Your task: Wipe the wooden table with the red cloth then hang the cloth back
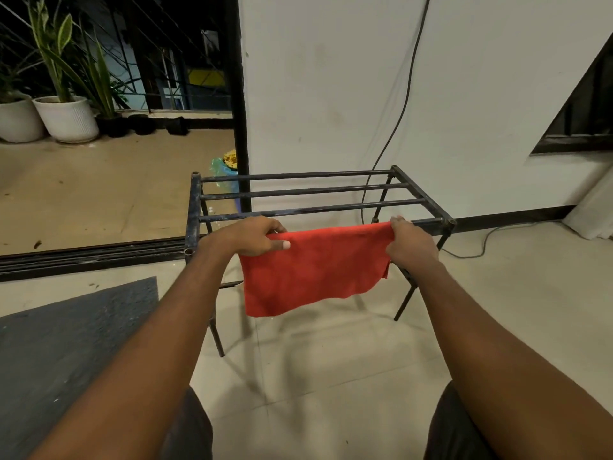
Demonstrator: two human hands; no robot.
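The red cloth (311, 270) hangs spread over the nearest bar of a black metal rack (298, 193), its lower edge dangling free toward the floor. My left hand (255, 237) pinches the cloth's upper left corner, thumb on the front. At the upper right corner my right hand (409, 244) grips the cloth against the bar. The wooden table is not in view.
A white wall with a hanging black cable (403, 104) stands behind the rack. A dark grey mat (73, 340) lies on the floor at left. Beyond a sliding-door track, white plant pots (68, 119) sit on the balcony. A black post (240, 104) rises behind the rack.
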